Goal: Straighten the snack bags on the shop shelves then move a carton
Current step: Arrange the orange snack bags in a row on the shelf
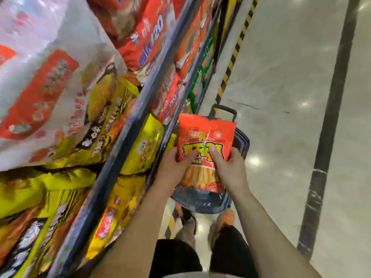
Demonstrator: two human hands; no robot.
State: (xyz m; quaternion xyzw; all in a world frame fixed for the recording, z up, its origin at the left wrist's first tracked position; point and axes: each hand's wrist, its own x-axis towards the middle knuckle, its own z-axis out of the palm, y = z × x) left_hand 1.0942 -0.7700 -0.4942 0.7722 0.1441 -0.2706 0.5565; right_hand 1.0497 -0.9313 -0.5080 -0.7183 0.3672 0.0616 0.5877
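An orange-red snack bag (206, 137) with yellow lettering and a picture of fries is held upside down in front of me, above a dark shopping basket (202, 199). My left hand (172, 167) grips its left side with the thumb across the front. My right hand (228, 167) grips its right side, thumb on the lettering. To the left, the shop shelves carry yellow snack bags (140, 147), red bags (148, 33) and white-and-red bags (40, 87), many leaning and overlapping. No carton is in view.
The blue-grey shelf edge (128, 125) runs diagonally from bottom left to top centre. The basket's handle (224, 110) sticks up behind the bag. Pale polished floor (281, 97) with a dark stripe (329, 121) lies to the right. My legs and shoes show below.
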